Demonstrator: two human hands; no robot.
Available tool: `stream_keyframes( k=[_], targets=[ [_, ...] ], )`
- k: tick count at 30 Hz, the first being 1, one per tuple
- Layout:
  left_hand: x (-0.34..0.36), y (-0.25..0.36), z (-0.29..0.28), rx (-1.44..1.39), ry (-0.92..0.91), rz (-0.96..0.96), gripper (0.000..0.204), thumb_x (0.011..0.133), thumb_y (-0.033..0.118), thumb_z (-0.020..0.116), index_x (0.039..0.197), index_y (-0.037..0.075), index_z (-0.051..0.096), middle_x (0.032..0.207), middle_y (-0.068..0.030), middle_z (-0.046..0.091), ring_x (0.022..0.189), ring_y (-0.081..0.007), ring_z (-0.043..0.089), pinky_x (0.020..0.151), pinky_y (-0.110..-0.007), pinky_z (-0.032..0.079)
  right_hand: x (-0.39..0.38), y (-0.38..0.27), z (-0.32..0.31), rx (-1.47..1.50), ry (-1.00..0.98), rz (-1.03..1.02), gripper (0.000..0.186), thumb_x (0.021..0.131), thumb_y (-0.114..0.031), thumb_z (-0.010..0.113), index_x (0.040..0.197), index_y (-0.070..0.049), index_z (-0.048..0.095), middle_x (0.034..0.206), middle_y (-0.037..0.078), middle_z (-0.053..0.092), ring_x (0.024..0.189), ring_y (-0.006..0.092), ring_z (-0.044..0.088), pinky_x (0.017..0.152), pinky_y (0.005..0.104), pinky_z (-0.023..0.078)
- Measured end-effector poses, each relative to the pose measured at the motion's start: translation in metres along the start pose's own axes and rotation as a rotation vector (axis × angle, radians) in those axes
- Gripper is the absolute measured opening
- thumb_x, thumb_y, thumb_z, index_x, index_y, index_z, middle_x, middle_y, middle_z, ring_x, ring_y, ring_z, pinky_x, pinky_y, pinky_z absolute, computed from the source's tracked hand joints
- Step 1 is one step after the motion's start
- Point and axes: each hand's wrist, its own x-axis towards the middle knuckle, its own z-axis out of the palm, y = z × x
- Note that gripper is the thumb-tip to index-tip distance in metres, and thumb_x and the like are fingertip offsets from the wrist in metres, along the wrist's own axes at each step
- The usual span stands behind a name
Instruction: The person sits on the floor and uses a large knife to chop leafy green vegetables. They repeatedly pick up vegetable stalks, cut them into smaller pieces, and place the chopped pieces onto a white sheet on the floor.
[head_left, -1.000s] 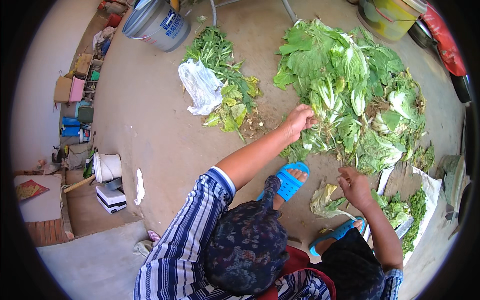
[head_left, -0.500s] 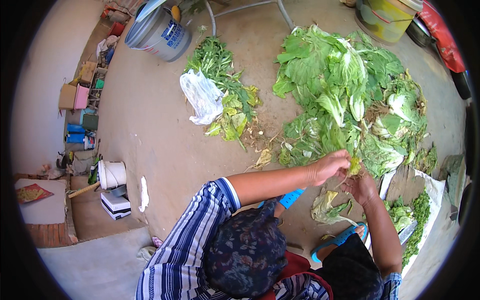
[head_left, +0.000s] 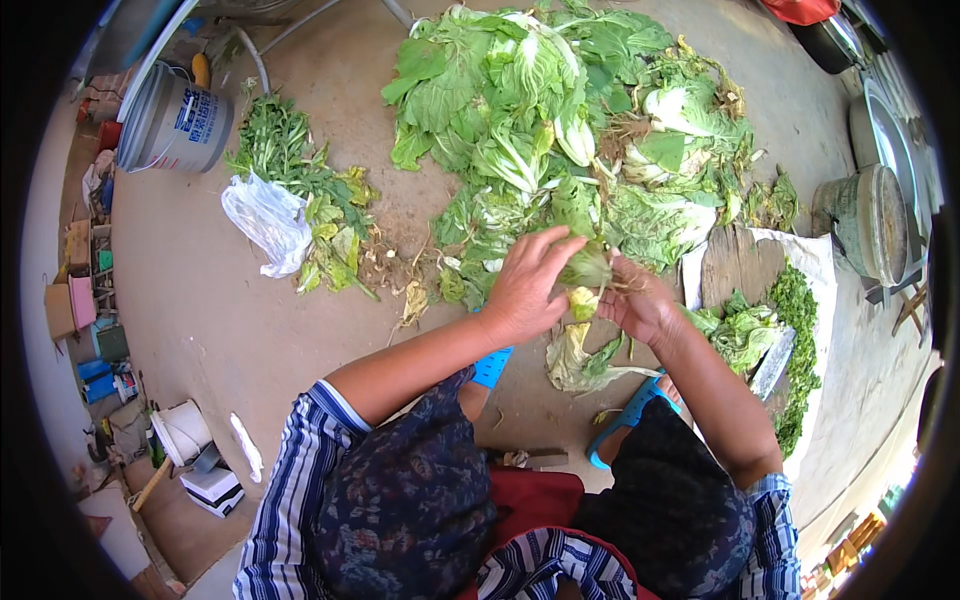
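My left hand has its fingers curled on a small leafy green plant with a yellowed lower leaf and thin roots. My right hand holds the same plant at its root side, fingers bent round it. Beyond both hands lies a big heap of cabbages and greens on the concrete floor. Below them lies a wilted pale leaf. A white sheet with a board, chopped greens and a metal blade is at the right.
A clear plastic bag rests on greens at the upper left, near a grey bucket and metal legs. Round metal pots stand at the right. A white bucket and assorted boxes line the left side.
Both hands have come together on a small plant taken from the heap; the left has since moved up and leftward. The view has shifted, showing more of the right side.
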Motion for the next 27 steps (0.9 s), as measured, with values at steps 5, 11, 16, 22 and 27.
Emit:
stream_keyframes(
  k=[5,11,16,22,27],
  targets=[
    [0.001,-0.02,0.009,-0.182,-0.153,-0.15,0.048,0.071,0.025,0.071,0.112,0.007,0.054,0.105,-0.013,0.055,0.097,-0.0306,0.053,0.081,-0.037,0.045,-0.01,0.003,0.001,-0.025,-0.129,-0.008,0.03,0.096,-0.025,0.035,0.115,-0.007,0.05,0.101,0.007,0.061,0.078,0.0146,0.06,0.066,0.0276,0.05],
    [-0.003,-0.014,0.023,-0.145,-0.116,-0.225,0.044,0.068,0.03,0.074,0.103,0.008,0.059,0.088,-0.0114,0.055,0.082,-0.0314,0.055,0.072,-0.039,0.045,-0.024,0.016,0.006,-0.377,0.022,-0.381,0.028,0.089,-0.012,0.054,0.116,-0.005,0.051,0.095,0.002,0.06,0.084,0.0085,0.053,0.077,0.024,0.044],
    [0.001,0.015,0.026,-0.125,-0.182,-0.218,0.049,0.069,0.032,0.074,0.108,0.007,0.058,0.089,-0.012,0.055,0.085,-0.0315,0.055,0.073,-0.039,0.045,-0.015,0.018,-0.009,-0.218,0.058,-0.37,0.014,0.089,-0.019,0.059,0.095,-0.006,0.06,0.084,-0.002,0.059,0.072,0.0053,0.052,0.064,0.0202,0.044],
    [0.003,0.016,0.021,-0.165,-0.186,-0.255,0.034,0.08,0.021,0.064,0.11,0.005,0.059,0.092,-0.0126,0.06,0.085,-0.0277,0.059,0.076,-0.034,0.046,-0.022,0.014,-0.006,-0.182,0.071,-0.331,0.014,0.088,-0.02,0.06,0.093,-0.007,0.062,0.075,-0.002,0.058,0.065,0.0049,0.05,0.059,0.0202,0.042],
    [0.003,0.004,0.027,-0.301,-0.166,-0.387,0.028,0.085,0.021,0.059,0.107,0.004,0.06,0.088,-0.0089,0.062,0.081,-0.018,0.06,0.075,-0.031,0.047,-0.013,0.024,-0.024,-0.438,0.058,-0.478,0.013,0.088,-0.016,0.059,0.093,-0.004,0.059,0.074,-0.001,0.058,0.066,0.0052,0.05,0.058,0.0217,0.042]
  ],
)
